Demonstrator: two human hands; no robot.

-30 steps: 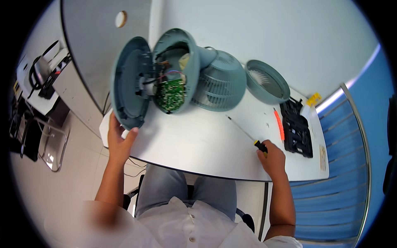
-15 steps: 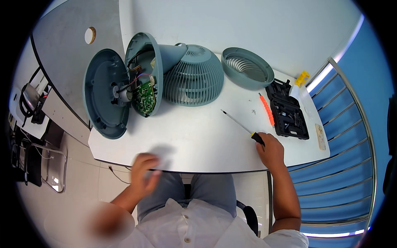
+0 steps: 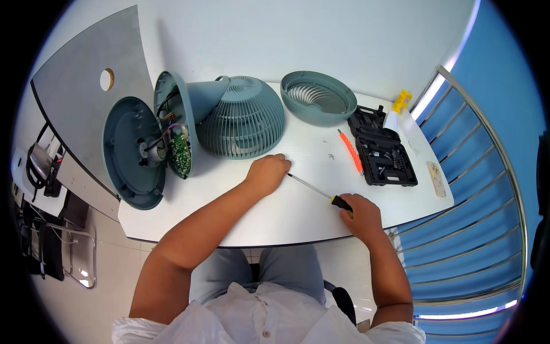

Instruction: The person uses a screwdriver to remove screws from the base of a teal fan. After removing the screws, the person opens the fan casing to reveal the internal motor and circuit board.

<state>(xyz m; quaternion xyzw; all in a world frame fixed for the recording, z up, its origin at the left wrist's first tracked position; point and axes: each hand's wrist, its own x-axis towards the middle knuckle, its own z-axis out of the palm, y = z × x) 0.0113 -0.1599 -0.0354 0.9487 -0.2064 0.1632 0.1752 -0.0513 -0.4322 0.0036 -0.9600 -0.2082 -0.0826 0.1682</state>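
A long-shafted screwdriver (image 3: 312,186) with a black and yellow handle points left and away over the white table. Its handle sits in my right hand (image 3: 362,218), with the fingers closed round it. At the tip end is my left hand (image 3: 268,174), its fingers drawn together beside the tip; what they hold, if anything, is hidden. Beyond my left hand rests the green-grey fan's slatted cage (image 3: 246,123). Left of it stands the fan's opened base (image 3: 186,123), with a green circuit board (image 3: 180,153) showing. Wires join it to a round cover (image 3: 123,166) carrying a small motor.
A round grille part (image 3: 318,112) lies at the back. Rightward are an orange-red bit holder (image 3: 350,152), an open black tool case (image 3: 385,157), tiny screws (image 3: 330,156), a yellow object (image 3: 402,101) and a pale remote-like strip (image 3: 436,179). A metal railing (image 3: 510,195) borders the right side.
My left hand has moved from the table's front edge, forward and right, to the screwdriver's tip. My right hand keeps its hold on the handle. The view has shifted slightly.
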